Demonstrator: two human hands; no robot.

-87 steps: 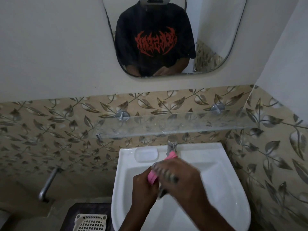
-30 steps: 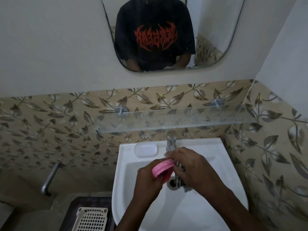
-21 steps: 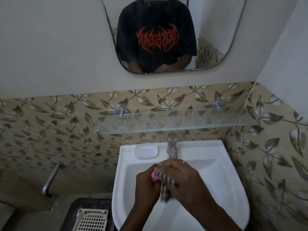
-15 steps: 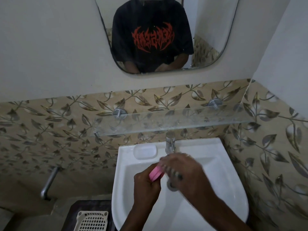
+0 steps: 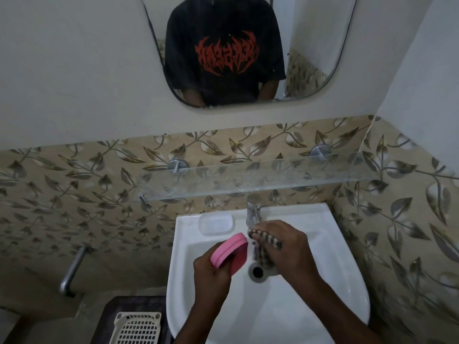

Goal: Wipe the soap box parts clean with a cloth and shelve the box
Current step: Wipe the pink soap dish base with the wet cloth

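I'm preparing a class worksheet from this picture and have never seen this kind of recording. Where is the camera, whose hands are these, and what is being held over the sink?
There is no machine here: a person works with bare hands, and the one camera sits on their head, looking forward and down. That is why you see the arms from above and the person's torso in the mirror.

The left hand grips a pink soap box part, tilted on edge. The right hand holds a striped cloth, bunched beside the pink part; whether they touch I cannot tell.

Both hands hover over a white sink, just in front of its tap. A glass shelf is fixed to the wall above. A white slotted basket sits lower left, beside the sink.
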